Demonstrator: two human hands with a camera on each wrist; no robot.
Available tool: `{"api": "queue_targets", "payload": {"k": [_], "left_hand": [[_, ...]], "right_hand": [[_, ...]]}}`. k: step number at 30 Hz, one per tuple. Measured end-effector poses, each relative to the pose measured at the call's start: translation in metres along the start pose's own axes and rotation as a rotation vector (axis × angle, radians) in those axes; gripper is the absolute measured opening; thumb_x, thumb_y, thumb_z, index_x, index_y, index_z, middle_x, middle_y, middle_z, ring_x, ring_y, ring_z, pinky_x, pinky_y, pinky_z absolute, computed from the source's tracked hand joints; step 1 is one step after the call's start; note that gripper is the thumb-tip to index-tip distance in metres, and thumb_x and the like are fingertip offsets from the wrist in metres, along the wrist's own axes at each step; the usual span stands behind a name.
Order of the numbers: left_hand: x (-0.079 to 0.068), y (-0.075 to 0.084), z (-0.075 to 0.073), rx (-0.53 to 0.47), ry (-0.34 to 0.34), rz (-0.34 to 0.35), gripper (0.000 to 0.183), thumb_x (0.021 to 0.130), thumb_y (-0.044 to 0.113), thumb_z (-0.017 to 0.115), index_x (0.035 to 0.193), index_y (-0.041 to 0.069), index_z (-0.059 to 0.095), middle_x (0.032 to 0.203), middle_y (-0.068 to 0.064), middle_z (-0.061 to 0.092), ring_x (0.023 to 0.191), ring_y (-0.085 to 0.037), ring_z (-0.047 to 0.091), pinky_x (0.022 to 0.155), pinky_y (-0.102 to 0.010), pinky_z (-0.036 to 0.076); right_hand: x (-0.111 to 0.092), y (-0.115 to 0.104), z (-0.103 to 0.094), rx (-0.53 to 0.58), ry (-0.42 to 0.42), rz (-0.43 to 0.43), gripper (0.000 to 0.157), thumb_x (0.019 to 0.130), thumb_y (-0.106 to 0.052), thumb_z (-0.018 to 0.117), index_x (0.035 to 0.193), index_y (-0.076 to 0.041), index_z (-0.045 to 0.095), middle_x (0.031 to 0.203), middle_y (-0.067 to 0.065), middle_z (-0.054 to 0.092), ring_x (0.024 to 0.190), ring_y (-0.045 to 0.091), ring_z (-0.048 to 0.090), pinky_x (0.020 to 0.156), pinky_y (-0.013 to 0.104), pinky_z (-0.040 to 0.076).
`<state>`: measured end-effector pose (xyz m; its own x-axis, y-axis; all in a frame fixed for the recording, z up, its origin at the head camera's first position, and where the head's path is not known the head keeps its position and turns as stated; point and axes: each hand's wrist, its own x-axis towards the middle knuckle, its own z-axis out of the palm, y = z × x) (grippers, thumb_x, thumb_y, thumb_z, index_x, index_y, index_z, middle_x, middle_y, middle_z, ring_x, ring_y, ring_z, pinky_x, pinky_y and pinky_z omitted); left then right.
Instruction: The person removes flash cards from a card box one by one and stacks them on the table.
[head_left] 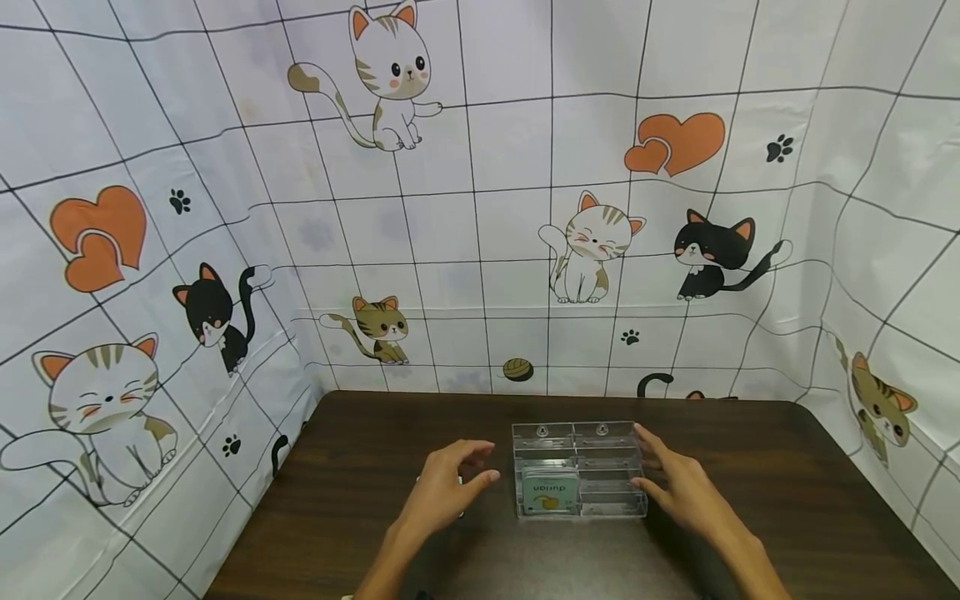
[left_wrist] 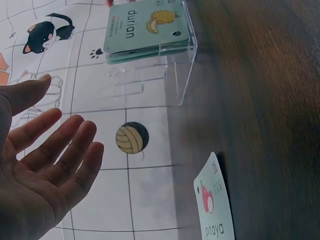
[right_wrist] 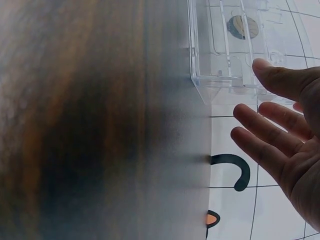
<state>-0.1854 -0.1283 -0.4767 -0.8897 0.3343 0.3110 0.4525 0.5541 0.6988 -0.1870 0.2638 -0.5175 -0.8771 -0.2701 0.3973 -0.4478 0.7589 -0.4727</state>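
A clear plastic rack (head_left: 611, 487) with two columns of compartments stands on the table. Its front left compartment holds a stack of pale green durian cards (head_left: 551, 492), the top one picturing the yellow fruit. My left hand (head_left: 446, 483) hovers left of the rack, fingers spread and loosely bent, with nothing in it. Below that hand a pitaya card (left_wrist: 214, 200) lies on the table; in the head view the hand hides most of it. My right hand (head_left: 686, 487) is at the rack's right side, its thumb and fingertips right at the edge, fingers relaxed.
The dark wooden table (head_left: 360, 467) has rounded far corners. Behind it and along both sides hangs a white gridded cloth (head_left: 510, 150) printed with cats, hearts and paw prints.
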Motion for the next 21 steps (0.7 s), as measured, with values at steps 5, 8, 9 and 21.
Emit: {"api": "queue_targets", "payload": {"k": [5, 8, 9, 21], "left_hand": [[0.001, 0.003, 0.003, -0.01, -0.013, -0.005, 0.039, 0.098, 0.025, 0.08, 0.133, 0.01, 0.072, 0.121, -0.006, 0.076, 0.103, -0.028, 0.073, 0.087, -0.042, 0.062], [0.001, 0.004, 0.005, -0.004, -0.027, -0.004, 0.039, 0.098, 0.026, 0.081, 0.133, 0.01, 0.072, 0.121, -0.005, 0.076, 0.103, -0.025, 0.073, 0.087, -0.038, 0.062], [0.001, 0.005, 0.006, -0.002, -0.03, -0.003, 0.039, 0.098, 0.026, 0.081, 0.133, 0.011, 0.073, 0.121, -0.005, 0.076, 0.103, -0.023, 0.073, 0.087, -0.037, 0.062], [0.003, 0.008, 0.016, -0.018, -0.047, 0.001, 0.037, 0.097, 0.024, 0.082, 0.131, 0.01, 0.074, 0.117, -0.01, 0.077, 0.098, -0.019, 0.071, 0.083, -0.029, 0.06]], "right_hand": [[-0.001, 0.0, 0.0, 0.001, 0.012, -0.012, 0.087, 0.085, -0.003, 0.088, 0.158, 0.003, 0.043, 0.137, 0.03, 0.068, 0.104, 0.041, 0.078, 0.083, 0.049, 0.065], [-0.002, -0.001, 0.0, 0.003, 0.006, -0.008, 0.087, 0.085, -0.003, 0.088, 0.158, 0.003, 0.042, 0.138, 0.031, 0.068, 0.104, 0.042, 0.078, 0.083, 0.048, 0.065], [-0.002, -0.001, 0.0, 0.004, 0.005, -0.008, 0.087, 0.085, -0.003, 0.088, 0.158, 0.003, 0.042, 0.138, 0.031, 0.068, 0.104, 0.042, 0.078, 0.083, 0.048, 0.065], [-0.001, 0.0, -0.001, 0.023, 0.0, -0.012, 0.087, 0.085, -0.002, 0.088, 0.159, 0.003, 0.042, 0.138, 0.032, 0.067, 0.105, 0.042, 0.078, 0.084, 0.047, 0.065]]}}
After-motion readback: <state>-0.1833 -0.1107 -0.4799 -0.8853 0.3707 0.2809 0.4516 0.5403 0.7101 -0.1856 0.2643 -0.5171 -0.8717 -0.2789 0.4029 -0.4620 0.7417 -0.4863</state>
